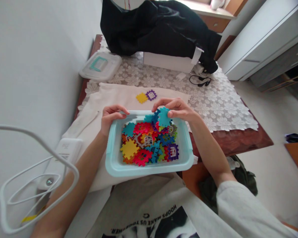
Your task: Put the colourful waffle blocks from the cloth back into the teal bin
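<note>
Head view: light-blue tub point(149, 170), open-topped, is sitting at the near side of the counter point(248, 140), with whatever is supporting its near edge staying hidden; left hand point(112, 115) is clamping the far-left rim between thumb and fingers; right hand point(176, 109), apart from the left, is reaching over the far rim and pinching a turquoise piece point(164, 117) by its edge; loose notched pieces point(142, 157), multicoloured, are lying jumbled inside the tub; yellow piece point(141, 97) and purple piece point(151, 95) are lying side by side on the white cloth point(124, 92) beyond it.

Handling, by judgement: pieces are seeming thin, light and stiff, likely plastic, hardly fragile; smooth flat faces are probably inviting slips, toothed edges offering surer hold; tub is looking rigid, heavier for its load, opposite rims being the best grip; one-sided lifting is risking tilt and spill.
</note>
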`<state>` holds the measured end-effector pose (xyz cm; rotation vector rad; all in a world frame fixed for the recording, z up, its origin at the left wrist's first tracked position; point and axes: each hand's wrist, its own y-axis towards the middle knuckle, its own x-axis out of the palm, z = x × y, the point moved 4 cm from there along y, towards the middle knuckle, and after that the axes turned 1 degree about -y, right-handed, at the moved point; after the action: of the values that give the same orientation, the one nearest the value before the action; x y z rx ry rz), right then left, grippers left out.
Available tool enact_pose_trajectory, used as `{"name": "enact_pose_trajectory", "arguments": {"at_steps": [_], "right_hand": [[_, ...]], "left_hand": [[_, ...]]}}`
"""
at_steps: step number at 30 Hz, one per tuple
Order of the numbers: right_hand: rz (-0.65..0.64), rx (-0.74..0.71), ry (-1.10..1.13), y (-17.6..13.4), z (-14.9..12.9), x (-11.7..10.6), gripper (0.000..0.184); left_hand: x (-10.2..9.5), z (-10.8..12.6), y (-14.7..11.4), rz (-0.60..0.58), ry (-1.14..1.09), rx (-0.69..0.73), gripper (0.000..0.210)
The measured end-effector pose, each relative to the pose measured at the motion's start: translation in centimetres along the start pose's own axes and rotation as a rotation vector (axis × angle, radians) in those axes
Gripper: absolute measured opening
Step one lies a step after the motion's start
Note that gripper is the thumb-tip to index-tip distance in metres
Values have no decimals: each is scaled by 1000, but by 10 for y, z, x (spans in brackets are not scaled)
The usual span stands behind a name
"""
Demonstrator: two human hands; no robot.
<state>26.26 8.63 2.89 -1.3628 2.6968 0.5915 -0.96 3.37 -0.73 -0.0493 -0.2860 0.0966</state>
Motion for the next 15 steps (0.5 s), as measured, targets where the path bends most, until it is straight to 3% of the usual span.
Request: {"name": "enact_pose_trajectory", "arguments": {"at_steps": [4,7,10,12,15], "right_hand": [[-41,64,22,0,0,2,54],[-54,75,27,-1,3,1,40],[-30,70,67,-3,10,1,65],[43,49,110,-4,20,-2,69],[293,12,121,-2,46,-11,72]], "left_hand": [[0,1,-1,26,3,5,9],[-1,0,-1,30,24,4,10],[-1,0,0,24,35,20,11],[-1,1,1,30,32,20,11],[1,2,4,26,31,8,11]]}}
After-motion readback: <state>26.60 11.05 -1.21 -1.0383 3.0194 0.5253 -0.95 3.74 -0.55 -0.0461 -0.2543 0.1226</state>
